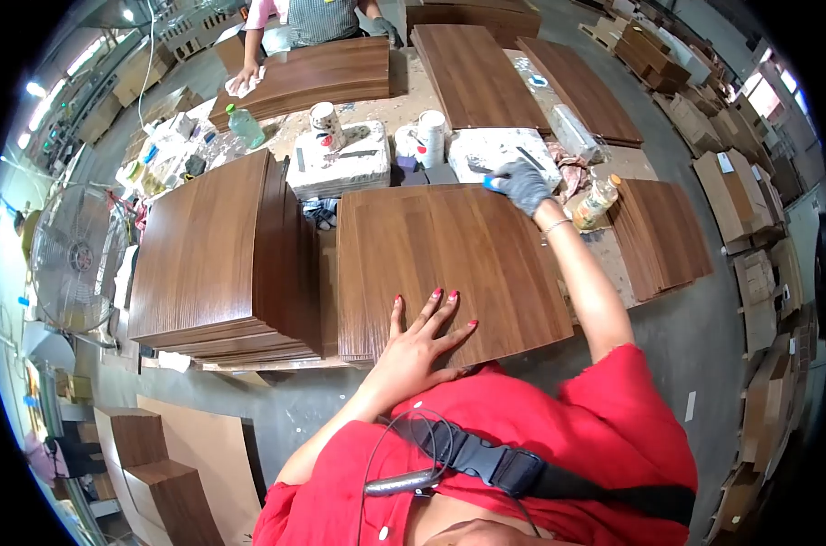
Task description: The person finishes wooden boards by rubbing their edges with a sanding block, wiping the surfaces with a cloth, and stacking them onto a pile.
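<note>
My left hand (424,338) is bare and lies flat, fingers spread, on the near part of a brown wood-grain panel (449,264). At the panel's far right edge is my right hand (522,187) in a grey glove, its fingers bent. A small bit of blue shows at its fingertips; I cannot make out what it is. Just beyond that hand, a dark flat blade-like tool (528,156) lies on a white, paint-smeared block (490,150). A bottle with an orange cap (597,202) stands to the right of my right forearm.
A tall stack of panels (204,246) stands at left, another stack (660,237) at right. Behind are white tubs (430,136), a green bottle (246,126) and more panels (477,77). Across the table, a person's hand (247,77) holds a white cloth. A fan (81,259) is far left.
</note>
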Tool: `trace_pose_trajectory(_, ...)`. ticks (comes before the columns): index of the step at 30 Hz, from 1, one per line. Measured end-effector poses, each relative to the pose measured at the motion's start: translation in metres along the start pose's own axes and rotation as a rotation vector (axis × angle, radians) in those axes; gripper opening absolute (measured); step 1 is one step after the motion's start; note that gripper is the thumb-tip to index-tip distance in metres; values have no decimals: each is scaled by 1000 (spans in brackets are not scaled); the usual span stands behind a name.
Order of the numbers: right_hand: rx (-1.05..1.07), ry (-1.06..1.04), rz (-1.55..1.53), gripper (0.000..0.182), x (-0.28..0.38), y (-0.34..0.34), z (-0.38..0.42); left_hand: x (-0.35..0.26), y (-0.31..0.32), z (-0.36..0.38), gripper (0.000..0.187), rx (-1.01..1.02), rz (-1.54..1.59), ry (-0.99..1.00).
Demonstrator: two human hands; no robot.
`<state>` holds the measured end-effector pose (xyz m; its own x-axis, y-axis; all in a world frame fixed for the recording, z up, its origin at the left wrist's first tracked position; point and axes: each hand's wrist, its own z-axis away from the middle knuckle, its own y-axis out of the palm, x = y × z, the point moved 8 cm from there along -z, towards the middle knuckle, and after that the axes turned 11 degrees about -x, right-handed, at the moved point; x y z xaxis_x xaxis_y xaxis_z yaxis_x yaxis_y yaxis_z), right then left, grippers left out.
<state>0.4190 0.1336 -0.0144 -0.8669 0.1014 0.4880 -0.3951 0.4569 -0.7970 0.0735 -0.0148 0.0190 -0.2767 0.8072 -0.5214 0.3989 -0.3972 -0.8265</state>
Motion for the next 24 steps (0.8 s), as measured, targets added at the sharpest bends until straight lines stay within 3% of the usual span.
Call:
trace_pose_trajectory(2,-49,151,48,28,-40,-24,7,0,2,0,74,6,-12,6)
trace_pose_trajectory(5,-63,353,-140,27,-98,-30,15,0,3,-1,74,14,-32,17)
trace_pose_trajectory(8,-84,308,-250,32,-94,-24,21,0,3,-4,74,15,-41,18)
trace_pose_trajectory(10,-84,401,-245,37,-87,-27,30,-1,3,-3,75,26,-43,19)
trace_pose_trajectory(12,-106,377,-164,36,-118,-22,27,-1,2,-5,75,24,-40,19)
trace_pose_trajectory(15,-211,511,-352,28,-160,-16,39,-1,0,-6,74,44,-23,28)
trace_pose_trajectory(18,-223,550,1,30,-178,-4,57,0,-2,-8,75,79,17,22)
trace_pose_trajectory(20,-280,535,-58,29,-231,40,71,1,-2,-9,75,74,73,14)
trace_pose_trajectory(22,-263,410,185,30,-235,50,80,0,-3,-10,70,62,77,23)
trace_pose_trajectory(24,-86,486,159,34,-272,85,87,3,-2,-8,71,90,90,36)
